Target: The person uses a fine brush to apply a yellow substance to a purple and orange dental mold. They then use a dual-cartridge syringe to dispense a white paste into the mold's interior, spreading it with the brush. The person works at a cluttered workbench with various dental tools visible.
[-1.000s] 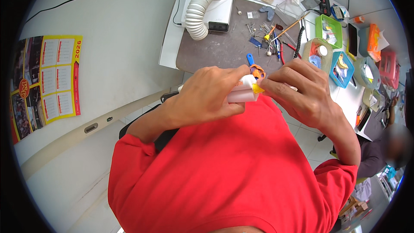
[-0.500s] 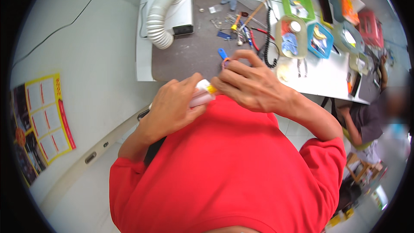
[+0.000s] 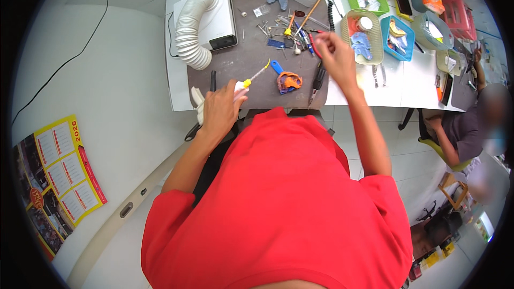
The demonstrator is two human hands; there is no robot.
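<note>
My left hand is wrapped round a cartridge dispensing gun at the table's near edge. A clear spiral mixing tip with a yellow collar points up and to the right from it. Right of the tip lies an impression tray with a blue handle, filled with orange and purple material. My right hand is raised over the right part of the mat, fingers curled together near red-handled pliers. Whatever its fingers may hold is hidden. Below it lies a black pen-like tool on a coiled cord.
A white box unit with a ribbed hose stands at the left of the grey mat. Small tools lie scattered at the mat's middle. Green, cream and blue baskets line the right. Another person sits far right.
My right hand has moved away from the dispensing gun, up and to the right. The gun's mixing tip and the impression tray now show in full. My left hand still grips the gun.
</note>
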